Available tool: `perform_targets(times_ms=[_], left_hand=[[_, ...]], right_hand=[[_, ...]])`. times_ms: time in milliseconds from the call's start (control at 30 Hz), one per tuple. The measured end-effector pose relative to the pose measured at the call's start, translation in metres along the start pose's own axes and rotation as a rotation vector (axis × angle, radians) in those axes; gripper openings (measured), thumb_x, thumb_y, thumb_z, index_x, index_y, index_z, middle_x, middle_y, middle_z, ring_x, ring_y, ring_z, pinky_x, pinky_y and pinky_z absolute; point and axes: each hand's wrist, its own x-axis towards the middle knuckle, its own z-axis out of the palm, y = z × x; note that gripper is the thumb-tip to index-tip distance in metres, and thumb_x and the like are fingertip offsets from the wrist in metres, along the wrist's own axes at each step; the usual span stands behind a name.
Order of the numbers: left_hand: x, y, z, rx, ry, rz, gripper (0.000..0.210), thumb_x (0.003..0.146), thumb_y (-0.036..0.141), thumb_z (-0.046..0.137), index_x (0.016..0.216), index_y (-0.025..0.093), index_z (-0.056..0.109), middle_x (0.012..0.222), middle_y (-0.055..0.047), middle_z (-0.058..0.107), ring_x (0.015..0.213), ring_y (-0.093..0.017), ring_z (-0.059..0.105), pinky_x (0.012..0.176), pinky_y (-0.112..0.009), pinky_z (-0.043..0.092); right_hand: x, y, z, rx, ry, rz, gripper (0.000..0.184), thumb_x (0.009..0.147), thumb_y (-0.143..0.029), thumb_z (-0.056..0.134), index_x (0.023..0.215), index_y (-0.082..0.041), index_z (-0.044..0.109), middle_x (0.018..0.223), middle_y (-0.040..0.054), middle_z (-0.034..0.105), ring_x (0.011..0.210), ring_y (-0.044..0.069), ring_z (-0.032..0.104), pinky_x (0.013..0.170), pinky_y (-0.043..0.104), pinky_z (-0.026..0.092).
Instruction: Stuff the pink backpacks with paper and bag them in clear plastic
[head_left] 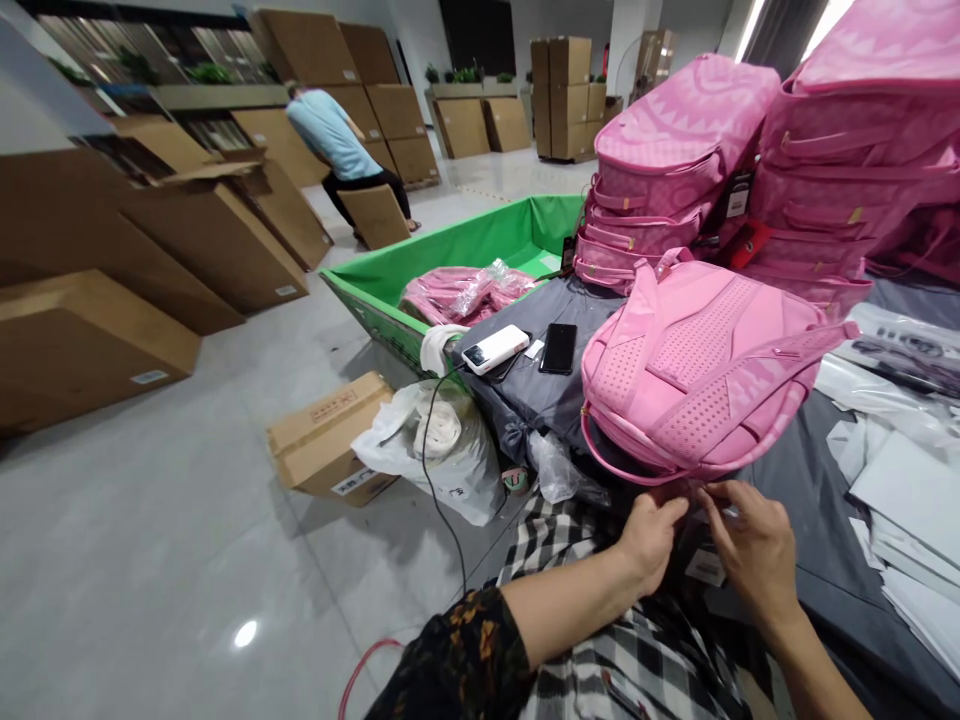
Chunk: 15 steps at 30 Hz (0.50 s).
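Note:
A pink backpack [697, 350] lies on the grey-covered table with its padded back and shoulder straps facing up. At its near edge, my left hand [651, 535] is closed in a pinch, fingertips just under the bag's rim. My right hand [754, 545] pinches close beside it, thumb and forefinger almost touching the left fingertips. What the fingers hold is too small and shadowed to make out. Below them hangs a dark tag with a white label [705, 567], partly in shadow. A thin pink loop runs along the bag's left side.
Stacked pink backpacks [660, 170] rise behind. A green bin [450, 240] holds a plastic-wrapped pink item. On the table are a white power bank [495, 349], a black phone [559, 348] and white papers [911, 490]. Cartons [330, 430] stand on the floor; a person [337, 140] bends farther off.

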Motion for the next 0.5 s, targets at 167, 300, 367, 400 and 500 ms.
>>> perform_targets(times_ms=[167, 300, 367, 400, 500], left_hand=[[0.015, -0.017, 0.006, -0.216, -0.094, -0.122, 0.046, 0.046, 0.038, 0.098, 0.083, 0.016, 0.079, 0.086, -0.009, 0.078, 0.090, -0.026, 0.071, 0.097, -0.040, 0.050], [0.007, -0.015, 0.003, -0.153, -0.107, -0.097, 0.043, 0.056, 0.040, 0.096, 0.089, 0.017, 0.080, 0.095, -0.010, 0.079, 0.090, -0.024, 0.071, 0.094, -0.036, 0.051], [0.006, -0.014, 0.000, -0.082, -0.118, -0.060, 0.043, 0.060, 0.042, 0.095, 0.092, 0.017, 0.080, 0.098, -0.010, 0.079, 0.090, -0.024, 0.071, 0.094, -0.037, 0.051], [0.006, -0.013, -0.001, -0.051, -0.121, -0.050, 0.043, 0.060, 0.043, 0.094, 0.092, 0.017, 0.079, 0.096, -0.010, 0.079, 0.089, -0.025, 0.072, 0.095, -0.039, 0.052], [0.003, -0.011, -0.004, 0.030, -0.124, -0.124, 0.044, 0.061, 0.048, 0.093, 0.090, 0.019, 0.076, 0.087, -0.008, 0.079, 0.083, -0.026, 0.074, 0.096, -0.044, 0.053]], right_hand=[[0.010, 0.008, -0.010, 0.300, -0.232, 0.407, 0.047, 0.089, -0.064, 0.055, 0.073, -0.021, 0.066, 0.066, 0.0028, 0.068, 0.055, 0.018, 0.058, 0.060, 0.031, 0.042], [0.018, 0.014, -0.007, 0.492, -0.334, 0.492, 0.048, 0.084, -0.065, 0.056, 0.066, -0.021, 0.062, 0.059, 0.0035, 0.061, 0.056, 0.019, 0.056, 0.056, 0.031, 0.045], [0.014, 0.016, -0.005, 0.496, -0.301, 0.499, 0.045, 0.083, -0.063, 0.057, 0.067, -0.021, 0.061, 0.061, 0.0040, 0.062, 0.058, 0.020, 0.058, 0.058, 0.032, 0.047], [0.009, 0.017, -0.006, 0.476, -0.259, 0.510, 0.042, 0.082, -0.060, 0.059, 0.072, -0.020, 0.064, 0.067, 0.0050, 0.065, 0.063, 0.021, 0.060, 0.060, 0.033, 0.048], [-0.017, 0.030, -0.027, 0.329, -0.057, 0.568, 0.040, 0.080, -0.056, 0.065, 0.099, -0.021, 0.068, 0.096, 0.0094, 0.072, 0.083, 0.026, 0.066, 0.068, 0.038, 0.052]])
